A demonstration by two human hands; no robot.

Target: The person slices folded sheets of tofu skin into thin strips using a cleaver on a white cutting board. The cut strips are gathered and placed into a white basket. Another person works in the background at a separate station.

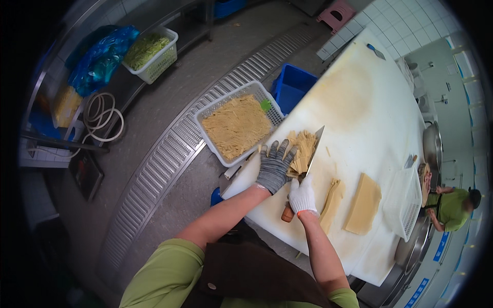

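My left hand (275,167), in a grey knit glove, lies with spread fingers against a heap of pale yellow strips (304,148), apparently cut bean curd sheet. My right hand (303,195), in a white knit glove, is closed around a wide-bladed kitchen knife (316,148). The wooden end of its handle shows below the glove. The blade stands along the heap's right side, so the strips sit between it and my left hand. Right of my right hand lie a narrow folded stack of sheet (332,204) and a wider flat stack (363,204) on the white cutting board (354,127).
A grey-white crate (217,152) of similar strips stands left of the board, beside a blue bin (294,86). A white basket (402,196) and a knife (411,161) lie to the right. Beyond them works another person (450,208). A drain grate (165,161) crosses the floor.
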